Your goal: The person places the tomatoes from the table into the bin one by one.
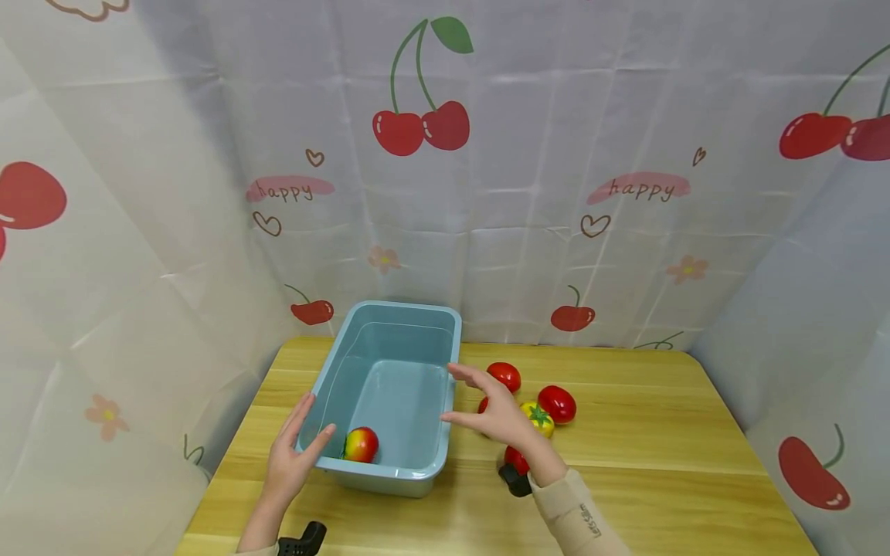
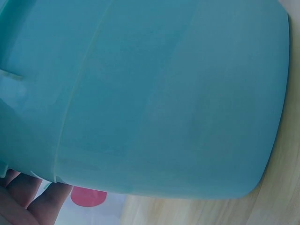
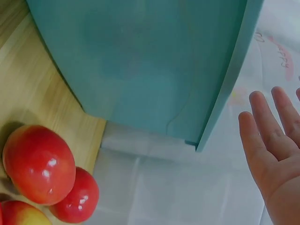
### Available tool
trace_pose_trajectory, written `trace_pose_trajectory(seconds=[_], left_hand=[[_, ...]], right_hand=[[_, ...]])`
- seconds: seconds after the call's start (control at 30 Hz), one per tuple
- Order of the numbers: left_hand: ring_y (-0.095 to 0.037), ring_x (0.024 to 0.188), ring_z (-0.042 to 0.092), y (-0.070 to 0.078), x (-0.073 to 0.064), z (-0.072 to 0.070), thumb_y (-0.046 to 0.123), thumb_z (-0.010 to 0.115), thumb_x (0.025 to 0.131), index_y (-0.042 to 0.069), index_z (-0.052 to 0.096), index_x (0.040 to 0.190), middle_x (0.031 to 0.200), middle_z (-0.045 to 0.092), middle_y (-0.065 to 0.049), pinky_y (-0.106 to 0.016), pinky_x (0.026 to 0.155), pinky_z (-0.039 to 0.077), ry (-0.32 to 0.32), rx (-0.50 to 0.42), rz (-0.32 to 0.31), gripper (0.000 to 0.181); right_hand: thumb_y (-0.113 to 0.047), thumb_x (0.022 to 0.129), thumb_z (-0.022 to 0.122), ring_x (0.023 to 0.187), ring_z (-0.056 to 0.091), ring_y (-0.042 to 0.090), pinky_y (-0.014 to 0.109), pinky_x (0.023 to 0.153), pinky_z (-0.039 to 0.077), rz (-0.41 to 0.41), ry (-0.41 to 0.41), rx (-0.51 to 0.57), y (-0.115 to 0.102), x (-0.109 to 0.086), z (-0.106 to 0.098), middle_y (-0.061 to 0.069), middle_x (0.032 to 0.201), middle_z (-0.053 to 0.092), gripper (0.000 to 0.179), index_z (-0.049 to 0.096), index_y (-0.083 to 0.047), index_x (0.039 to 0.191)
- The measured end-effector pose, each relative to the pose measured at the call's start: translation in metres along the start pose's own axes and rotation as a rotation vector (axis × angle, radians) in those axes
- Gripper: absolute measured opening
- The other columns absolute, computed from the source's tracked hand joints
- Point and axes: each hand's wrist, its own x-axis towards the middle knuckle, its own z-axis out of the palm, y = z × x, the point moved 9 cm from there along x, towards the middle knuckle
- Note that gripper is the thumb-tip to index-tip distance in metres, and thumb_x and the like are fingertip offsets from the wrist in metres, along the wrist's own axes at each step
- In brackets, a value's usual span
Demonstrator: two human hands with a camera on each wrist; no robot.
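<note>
A light blue plastic bin point(image 1: 401, 472) stands on the table, with one red-and-yellow fruit point(image 1: 361, 445) in its near left corner. My left hand point(image 1: 292, 455) is at that corner, fingers extended along the left rim and thumb spread over the near rim. In the left wrist view, fingers point(image 2: 51, 201) show beside the bin wall point(image 2: 164, 103). By the right rim is my right hand point(image 1: 497, 409), fingers and thumb spread, nothing held. The right wrist view shows this hand point(image 3: 276, 150) with straight fingers. Its forearm partly hides the fruits below.
Right of the bin lie several red fruits point(image 1: 558, 405) and a yellow fruit with a green star-shaped top point(image 1: 538, 418). The wooden table point(image 1: 647, 432) meets a cherry-print curtain point(image 1: 514, 255) at the back; curtain also hangs at both sides.
</note>
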Motion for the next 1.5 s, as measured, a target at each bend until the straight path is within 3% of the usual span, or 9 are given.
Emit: trace_pose_trajectory(seconds=[0.43,0.67,0.97,1.27,1.5], left_hand=[[-0.033,0.138,0.023,0.000,0.000,0.000,0.025,0.071,0.085,0.008,0.039,0.143,0.151,0.028,-0.013,-0.059,0.105,0.025,0.002,-0.011,-0.005,0.069],[-0.032,0.138,0.023,-0.001,0.000,0.000,0.026,0.070,0.085,0.009,0.039,0.144,0.151,0.028,-0.012,-0.059,0.105,0.025,0.001,-0.009,-0.005,0.068],[-0.032,0.138,0.023,0.000,0.001,-0.001,0.026,0.070,0.085,0.009,0.039,0.143,0.151,0.028,-0.010,-0.059,0.105,0.025,0.003,-0.010,-0.006,0.068],[-0.033,0.138,0.023,0.000,0.001,0.000,0.026,0.070,0.085,0.009,0.039,0.143,0.151,0.028,-0.012,-0.059,0.105,0.024,-0.001,-0.008,-0.003,0.068],[-0.033,0.138,0.023,0.000,0.001,0.000,0.026,0.071,0.085,0.008,0.039,0.143,0.151,0.028,-0.012,-0.059,0.105,0.025,0.000,-0.006,-0.004,0.069]], right_hand=[[-0.031,0.075,0.080,0.124,0.046,0.020,0.050,0.104,0.034,0.049,0.038,0.093,0.017,-0.010,-0.020,0.001,0.136,0.050,0.072,0.047,-0.017,0.137],[-0.037,0.074,0.079,0.122,0.048,0.021,0.048,0.102,0.037,0.094,0.072,0.061,0.025,-0.018,-0.033,-0.002,0.135,0.050,0.072,0.047,-0.019,0.137],[-0.018,0.079,0.077,0.123,0.046,0.030,0.054,0.101,0.036,0.146,0.124,0.016,0.034,-0.029,-0.047,0.011,0.136,0.050,0.067,0.046,-0.014,0.138],[-0.034,0.076,0.078,0.122,0.048,0.028,0.055,0.098,0.039,0.168,0.138,0.002,0.058,-0.044,-0.058,0.007,0.135,0.051,0.071,0.046,-0.016,0.137],[-0.031,0.075,0.080,0.120,0.048,0.034,0.059,0.098,0.036,0.163,0.147,0.041,0.072,-0.056,-0.061,0.012,0.133,0.053,0.071,0.048,-0.012,0.135]])
